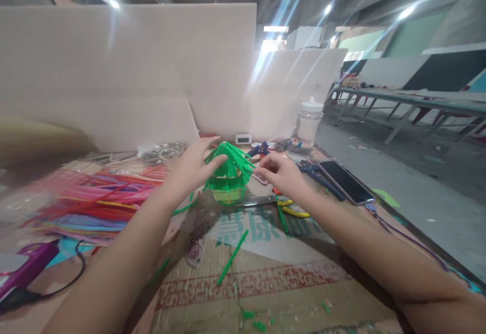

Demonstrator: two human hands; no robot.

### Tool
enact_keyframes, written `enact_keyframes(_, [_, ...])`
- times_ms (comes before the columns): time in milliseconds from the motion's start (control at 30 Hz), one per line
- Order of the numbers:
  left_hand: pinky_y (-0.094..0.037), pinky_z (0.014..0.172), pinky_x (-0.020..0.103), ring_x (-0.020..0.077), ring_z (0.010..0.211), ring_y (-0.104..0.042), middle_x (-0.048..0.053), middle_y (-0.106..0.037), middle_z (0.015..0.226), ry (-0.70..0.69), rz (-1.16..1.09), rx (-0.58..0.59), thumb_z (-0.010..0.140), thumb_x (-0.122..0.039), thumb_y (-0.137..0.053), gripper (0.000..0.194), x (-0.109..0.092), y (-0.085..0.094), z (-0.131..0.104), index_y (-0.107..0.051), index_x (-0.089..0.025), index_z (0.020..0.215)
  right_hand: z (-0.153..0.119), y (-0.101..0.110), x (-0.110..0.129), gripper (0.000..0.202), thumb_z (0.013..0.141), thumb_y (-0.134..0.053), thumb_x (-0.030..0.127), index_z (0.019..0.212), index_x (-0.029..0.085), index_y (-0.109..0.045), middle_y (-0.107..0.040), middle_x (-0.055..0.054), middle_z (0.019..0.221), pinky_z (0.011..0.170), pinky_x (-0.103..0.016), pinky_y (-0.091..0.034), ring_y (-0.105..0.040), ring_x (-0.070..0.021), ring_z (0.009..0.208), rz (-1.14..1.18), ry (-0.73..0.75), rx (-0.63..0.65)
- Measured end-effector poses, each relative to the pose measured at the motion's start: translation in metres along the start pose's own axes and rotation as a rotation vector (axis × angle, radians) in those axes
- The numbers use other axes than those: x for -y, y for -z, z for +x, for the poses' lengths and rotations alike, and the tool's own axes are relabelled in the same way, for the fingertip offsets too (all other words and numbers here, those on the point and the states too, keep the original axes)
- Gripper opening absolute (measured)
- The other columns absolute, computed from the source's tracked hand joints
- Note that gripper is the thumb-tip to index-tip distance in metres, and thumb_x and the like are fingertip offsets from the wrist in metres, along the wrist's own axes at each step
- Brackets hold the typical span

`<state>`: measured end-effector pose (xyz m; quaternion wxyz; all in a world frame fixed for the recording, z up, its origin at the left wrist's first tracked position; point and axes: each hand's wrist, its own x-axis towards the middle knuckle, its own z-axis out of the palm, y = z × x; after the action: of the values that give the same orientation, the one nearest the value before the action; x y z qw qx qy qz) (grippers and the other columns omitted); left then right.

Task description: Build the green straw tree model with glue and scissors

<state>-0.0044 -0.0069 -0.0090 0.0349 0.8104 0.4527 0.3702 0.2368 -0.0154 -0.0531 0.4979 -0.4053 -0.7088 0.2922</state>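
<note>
A small tiered craft (228, 179) of green pipe cleaners, with a pointed top like a roof, stands upright on the printed board. My left hand (201, 162) wraps its left side, thumb across the front and fingers reaching behind. At its right, my right hand (279, 172) is closed in a pinch at the ends of green pipe cleaners that slant down from the top. One loose green pipe cleaner (233, 258) lies in front. Scissors with yellow-edged handles (294, 208) lie below my right hand.
Bundles of coloured pipe cleaners (110, 192) lie at left, near a purple tool (34, 268) with a black cord. At right are a phone (347, 182) and a clear bottle (307, 126). A small white digital clock (243, 138) stands behind, before pale panels (152, 60).
</note>
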Motion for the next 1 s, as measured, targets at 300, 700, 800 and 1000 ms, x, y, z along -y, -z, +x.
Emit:
enact_keyframes(300, [-0.047,0.087,0.036,0.0205,0.098,-0.058,0.005,-0.066,0.098,-0.367,-0.073,0.119,0.09,-0.036,-0.063,0.018,-0.053,-0.002,-0.017,-0.074,-0.025,0.099,-0.017,0.011,0.029,0.03,0.089,-0.063,0.041,0.068,0.02,-0.059,-0.057,0.0,0.061,0.059,-0.027,-0.03,-0.047,-0.0125,0.059,-0.515,0.385,0.018])
enact_keyframes(700, [-0.044,0.079,0.035,0.0191,0.085,-0.058,0.003,-0.067,0.084,-0.364,0.022,0.048,0.093,-0.031,-0.056,0.021,-0.055,-0.002,-0.018,-0.069,-0.02,0.081,-0.022,0.007,0.042,0.02,0.094,-0.053,0.03,0.083,0.019,-0.067,-0.068,-0.005,0.077,0.067,-0.03,-0.038,-0.056,-0.0165,0.07,-0.577,0.507,0.11])
enact_keyframes(800, [-0.046,0.081,0.035,0.0197,0.089,-0.06,0.004,-0.068,0.091,-0.275,-0.037,0.018,0.096,-0.032,-0.051,0.024,-0.052,0.0,-0.017,-0.07,-0.021,0.089,-0.02,0.007,0.045,0.015,0.091,-0.058,0.027,0.09,0.022,-0.072,-0.071,-0.003,0.08,0.07,-0.031,-0.044,-0.059,-0.0161,0.072,-0.269,0.349,0.119])
enact_keyframes(1000, [-0.048,0.085,0.033,0.0182,0.096,-0.062,0.003,-0.069,0.1,-0.234,-0.238,0.105,0.093,-0.025,-0.055,0.018,-0.052,0.001,-0.015,-0.071,-0.024,0.1,-0.019,0.006,0.052,0.019,0.088,-0.059,0.026,0.098,0.024,-0.076,-0.067,0.0,0.07,0.052,-0.025,-0.043,-0.053,-0.0106,0.055,0.213,0.028,0.188])
